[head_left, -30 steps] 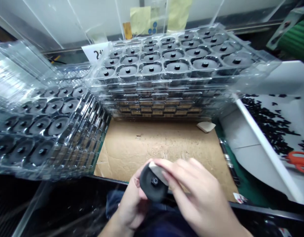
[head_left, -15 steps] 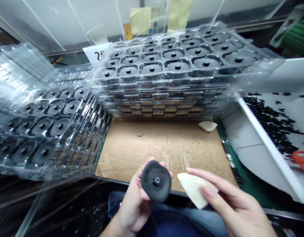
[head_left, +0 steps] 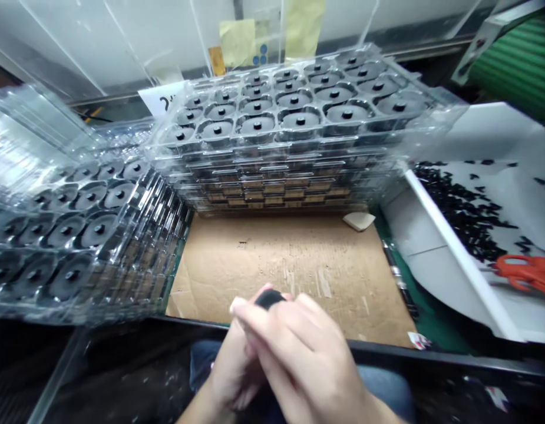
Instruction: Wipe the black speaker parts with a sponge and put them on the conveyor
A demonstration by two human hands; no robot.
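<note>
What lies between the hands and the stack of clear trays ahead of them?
In the head view, brown cardboard lies between the hands and the stacked clear trays, with a small cream pad near its far edge.

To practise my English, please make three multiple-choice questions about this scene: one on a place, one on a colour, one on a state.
1. Where do the orange scissors lie?
A) on the cardboard
B) on the white surface at right
C) on the top tray

2. What colour is the round part in the hands?
A) white
B) green
C) black

3. What state are the clear plastic trays in?
A) stacked, holding black discs
B) empty
C) broken in pieces

Answers:
1 B, they lie right of the white rail.
2 C, its dark edge shows between the left hand and right hand.
3 A, discs sit in rows in the top tray.
</note>
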